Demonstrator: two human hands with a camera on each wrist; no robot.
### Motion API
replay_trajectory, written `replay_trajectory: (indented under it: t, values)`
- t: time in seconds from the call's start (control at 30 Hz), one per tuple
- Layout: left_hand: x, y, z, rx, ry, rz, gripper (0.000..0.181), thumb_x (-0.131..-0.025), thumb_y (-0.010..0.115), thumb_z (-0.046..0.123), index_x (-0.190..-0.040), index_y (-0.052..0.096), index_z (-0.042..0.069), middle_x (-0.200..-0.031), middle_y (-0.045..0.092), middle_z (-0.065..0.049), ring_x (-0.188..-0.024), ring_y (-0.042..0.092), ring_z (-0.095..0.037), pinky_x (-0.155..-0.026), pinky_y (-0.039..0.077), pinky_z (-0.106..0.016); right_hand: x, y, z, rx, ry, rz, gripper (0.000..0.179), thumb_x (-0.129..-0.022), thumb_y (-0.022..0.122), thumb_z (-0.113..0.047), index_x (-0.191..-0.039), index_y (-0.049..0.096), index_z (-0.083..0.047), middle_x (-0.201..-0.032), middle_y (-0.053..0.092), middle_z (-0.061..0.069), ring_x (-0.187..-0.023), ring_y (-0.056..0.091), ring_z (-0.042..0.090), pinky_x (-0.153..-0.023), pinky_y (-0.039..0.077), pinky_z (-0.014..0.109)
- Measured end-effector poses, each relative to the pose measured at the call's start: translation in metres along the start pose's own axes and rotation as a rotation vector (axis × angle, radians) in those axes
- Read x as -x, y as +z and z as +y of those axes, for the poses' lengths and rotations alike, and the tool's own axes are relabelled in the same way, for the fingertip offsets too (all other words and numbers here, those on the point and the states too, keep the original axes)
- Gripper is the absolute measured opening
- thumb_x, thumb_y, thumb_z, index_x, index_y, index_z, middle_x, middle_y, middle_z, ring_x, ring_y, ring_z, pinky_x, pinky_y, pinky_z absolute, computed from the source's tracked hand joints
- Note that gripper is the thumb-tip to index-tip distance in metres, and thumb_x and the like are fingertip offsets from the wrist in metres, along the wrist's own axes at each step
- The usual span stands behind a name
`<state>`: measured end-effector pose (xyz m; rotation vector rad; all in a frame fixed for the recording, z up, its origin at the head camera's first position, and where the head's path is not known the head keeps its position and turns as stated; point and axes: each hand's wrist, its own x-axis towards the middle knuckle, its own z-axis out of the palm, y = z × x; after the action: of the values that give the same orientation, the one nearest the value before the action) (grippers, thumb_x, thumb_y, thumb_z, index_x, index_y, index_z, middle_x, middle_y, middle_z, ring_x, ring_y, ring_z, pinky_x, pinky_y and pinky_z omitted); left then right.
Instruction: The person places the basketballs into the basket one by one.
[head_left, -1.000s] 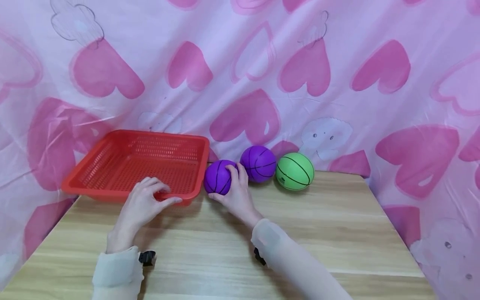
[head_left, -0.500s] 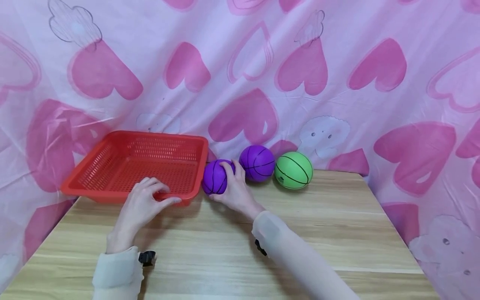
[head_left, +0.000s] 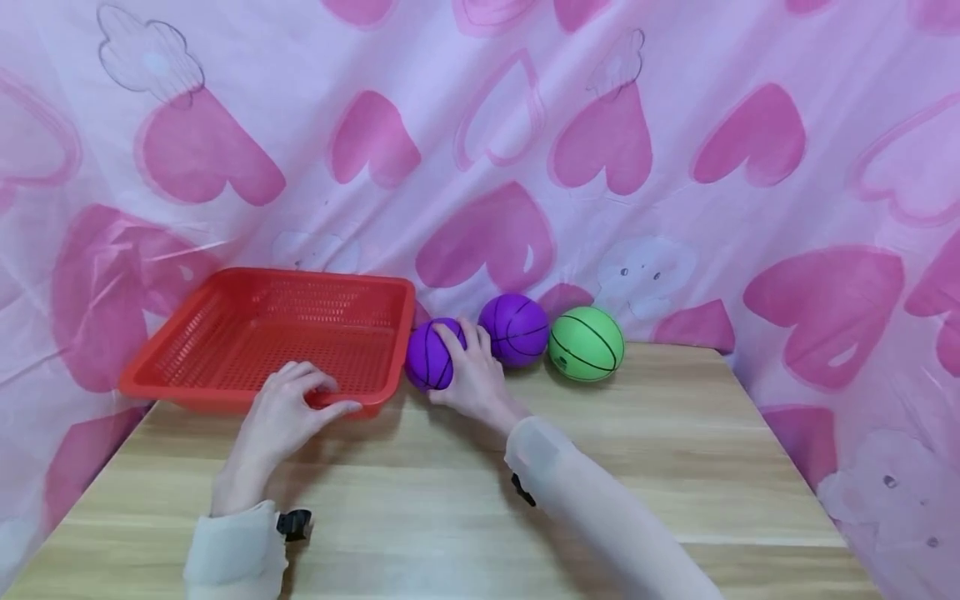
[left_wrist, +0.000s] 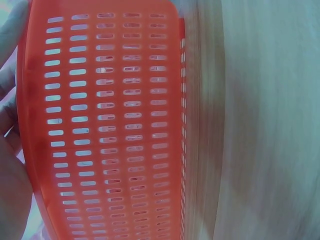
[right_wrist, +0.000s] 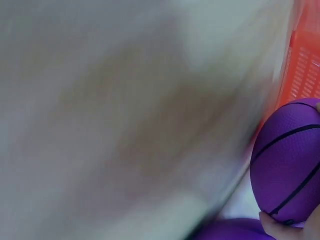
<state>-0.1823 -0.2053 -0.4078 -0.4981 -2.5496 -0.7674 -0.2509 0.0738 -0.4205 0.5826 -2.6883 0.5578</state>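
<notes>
A red plastic basket [head_left: 262, 387] with slotted walls stands at the back left of the table. My left hand [head_left: 288, 412] grips its front rim, fingers over the edge and thumb on the outside; the left wrist view shows the slotted wall [left_wrist: 105, 120] close up. Against the basket's right side is a purple toy basketball [head_left: 427, 357] with black seams. My right hand [head_left: 477, 382] holds this ball from the right, fingers spread over its far side and thumb low at the front. In the right wrist view, the ball [right_wrist: 285, 160] overlaps the basket.
Behind my right hand sits a second purple ball [head_left: 516, 329], and beside it a green ball [head_left: 587, 343], both near the table's back edge. A pink curtain [head_left: 480, 125] with hearts hangs right behind the wooden table [head_left: 420, 517].
My right hand has shifted slightly on the purple ball, its fingers now farther round the right and far side, and the ball has turned a little. The left hand stays on the rim.
</notes>
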Motion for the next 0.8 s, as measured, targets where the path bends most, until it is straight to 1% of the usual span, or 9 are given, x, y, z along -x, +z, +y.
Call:
replay_trajectory:
  t: [0.13, 0.23, 0.3, 0.37, 0.47, 0.57, 0.67, 0.73, 0.8]
  values:
    - [0.002, 0.0, -0.002, -0.011, 0.035, 0.035, 0.038, -0.069, 0.087, 0.044, -0.083, 0.071, 0.012, -0.08, 0.058, 0.005, -0.078, 0.048, -0.015, -0.077, 0.036, -0.038, -0.005, -0.017, 0.0, 0.102, -0.122, 0.037, 0.105, -0.059, 0.089, -0.044, -0.147, 0.036, -0.028, -0.151, 0.026, 0.011, -0.134, 0.029, 0.038, -0.073, 0.053, 0.056]
    - [0.001, 0.001, -0.002, -0.003, 0.058, 0.048, 0.038, -0.07, 0.087, 0.043, -0.083, 0.071, 0.011, -0.08, 0.057, 0.006, -0.078, 0.047, -0.015, -0.076, 0.035, -0.038, -0.015, -0.036, -0.003, 0.114, -0.158, 0.082, 0.105, -0.059, 0.089, -0.045, -0.147, 0.036, -0.027, -0.151, 0.027, 0.012, -0.134, 0.029, 0.037, -0.073, 0.053, 0.056]
    - [0.0, 0.002, -0.001, 0.002, 0.069, 0.048, 0.037, -0.07, 0.087, 0.043, -0.083, 0.071, 0.012, -0.08, 0.057, 0.006, -0.078, 0.047, -0.014, -0.075, 0.035, -0.037, -0.024, -0.046, -0.008, 0.085, -0.151, 0.115, 0.105, -0.058, 0.089, -0.045, -0.147, 0.036, -0.028, -0.15, 0.027, 0.011, -0.134, 0.03, 0.035, -0.072, 0.053, 0.056]
    - [0.0, 0.003, -0.001, 0.006, 0.08, 0.055, 0.037, -0.07, 0.087, 0.042, -0.082, 0.071, 0.011, -0.08, 0.057, 0.007, -0.078, 0.047, -0.014, -0.074, 0.035, -0.036, -0.035, -0.053, -0.017, 0.022, -0.138, 0.142, 0.106, -0.057, 0.089, -0.045, -0.147, 0.036, -0.028, -0.15, 0.027, 0.009, -0.136, 0.03, 0.033, -0.073, 0.054, 0.054]
    - [0.0, 0.001, -0.001, 0.004, 0.093, 0.078, 0.036, -0.067, 0.089, 0.039, -0.081, 0.071, 0.011, -0.079, 0.057, 0.006, -0.077, 0.047, -0.014, -0.073, 0.035, -0.035, -0.051, -0.055, -0.036, -0.081, -0.134, 0.153, 0.106, -0.057, 0.09, -0.044, -0.147, 0.036, -0.027, -0.15, 0.028, 0.008, -0.136, 0.03, 0.031, -0.084, 0.051, 0.052]
    - [0.0, -0.001, -0.002, -0.002, 0.099, 0.1, 0.035, -0.065, 0.091, 0.036, -0.08, 0.071, 0.011, -0.077, 0.056, 0.006, -0.076, 0.047, -0.014, -0.072, 0.035, -0.035, -0.064, -0.049, -0.058, -0.11, -0.159, 0.123, 0.105, -0.06, 0.089, -0.046, -0.148, 0.036, -0.026, -0.151, 0.026, 0.008, -0.136, 0.029, 0.029, -0.093, 0.047, 0.049]
    - [0.0, 0.0, -0.002, 0.001, 0.101, 0.094, 0.033, -0.065, 0.091, 0.034, -0.08, 0.071, 0.012, -0.078, 0.056, 0.007, -0.077, 0.048, -0.014, -0.073, 0.035, -0.036, -0.073, -0.038, -0.077, -0.02, -0.219, 0.08, 0.104, -0.062, 0.087, -0.049, -0.149, 0.034, -0.026, -0.152, 0.025, 0.009, -0.135, 0.029, 0.03, -0.093, 0.046, 0.049]
    - [0.001, 0.001, -0.001, 0.002, 0.096, 0.084, 0.032, -0.067, 0.09, 0.035, -0.081, 0.071, 0.013, -0.079, 0.056, 0.008, -0.078, 0.048, -0.014, -0.073, 0.036, -0.037, -0.076, -0.028, -0.086, 0.104, -0.279, 0.038, 0.104, -0.065, 0.085, -0.054, -0.15, 0.033, -0.028, -0.153, 0.024, 0.009, -0.136, 0.027, 0.031, -0.089, 0.049, 0.049]
    - [0.001, 0.001, -0.001, 0.002, 0.089, 0.076, 0.032, -0.068, 0.089, 0.037, -0.082, 0.071, 0.013, -0.08, 0.057, 0.007, -0.078, 0.048, -0.014, -0.074, 0.036, -0.038, -0.077, -0.019, -0.093, 0.223, -0.343, -0.012, 0.102, -0.068, 0.082, -0.058, -0.152, 0.03, -0.031, -0.155, 0.022, 0.009, -0.138, 0.024, 0.033, -0.088, 0.049, 0.051]
